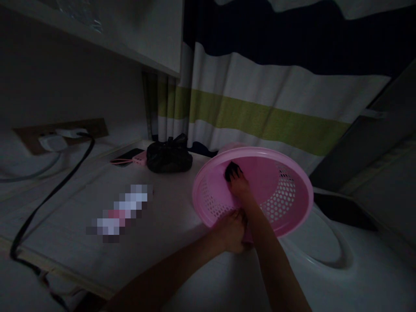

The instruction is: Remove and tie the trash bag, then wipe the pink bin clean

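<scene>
Looking through the head view, we grip the tilted pink basket (263,173) by its near rim with our left hand (232,230) and hold a dark bunched item (230,170) against its inner wall with our right hand (239,185), the basket before the striped curtain (247,108), right of the black bag (169,158) on the worktop (173,203).

Dimly lit room; striped curtain (269,113) drawn beyond the hands (239,185).
Curtain hangs in folds, banded navy, white and yellow-green. White table (175,201) extends below the hands and to their left. Pale wall (97,86), far left of the hands, bears a brown socket plate (98,128). White shelf unit (149,39) overhangs, above and left. Dark grey surface (352,145) right of the hands, in shadow.
</scene>
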A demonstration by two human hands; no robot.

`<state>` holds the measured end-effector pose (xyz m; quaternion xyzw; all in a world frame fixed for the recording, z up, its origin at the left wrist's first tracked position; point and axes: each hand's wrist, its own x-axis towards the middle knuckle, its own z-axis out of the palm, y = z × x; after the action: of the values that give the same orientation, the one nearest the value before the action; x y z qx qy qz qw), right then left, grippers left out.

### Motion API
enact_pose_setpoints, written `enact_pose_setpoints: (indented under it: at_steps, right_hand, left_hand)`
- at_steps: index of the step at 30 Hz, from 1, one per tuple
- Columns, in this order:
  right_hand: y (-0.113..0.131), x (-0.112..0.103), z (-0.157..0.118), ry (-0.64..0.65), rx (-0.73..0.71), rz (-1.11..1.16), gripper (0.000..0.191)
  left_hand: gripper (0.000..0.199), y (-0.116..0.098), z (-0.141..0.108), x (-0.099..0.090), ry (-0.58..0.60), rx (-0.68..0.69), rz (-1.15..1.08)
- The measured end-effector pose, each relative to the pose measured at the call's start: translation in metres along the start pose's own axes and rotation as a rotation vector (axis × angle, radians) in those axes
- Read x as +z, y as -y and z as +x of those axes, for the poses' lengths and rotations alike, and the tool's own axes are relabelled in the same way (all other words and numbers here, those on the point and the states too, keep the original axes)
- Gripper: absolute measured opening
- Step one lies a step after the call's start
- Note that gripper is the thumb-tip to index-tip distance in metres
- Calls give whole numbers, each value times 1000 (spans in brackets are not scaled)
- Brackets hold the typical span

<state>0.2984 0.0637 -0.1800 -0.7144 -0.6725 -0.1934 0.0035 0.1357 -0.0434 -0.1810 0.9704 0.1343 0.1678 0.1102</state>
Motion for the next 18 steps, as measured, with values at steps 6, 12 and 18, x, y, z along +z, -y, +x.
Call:
enact_pose_setpoints:
  at_steps: [6, 12, 18]
  right_hand:
    - [7, 2, -1, 60, -3, 29, 45]
    - [14, -4, -1, 109, 12, 41, 39]
    - [21, -9, 4, 163, 49, 51, 36]
  left_hand:
    - [82, 2, -1, 2, -38, -1, 1]
    - [84, 6, -2, 8, -52, 5, 0]
    - [82, 6, -2, 9, -117, 41, -47]
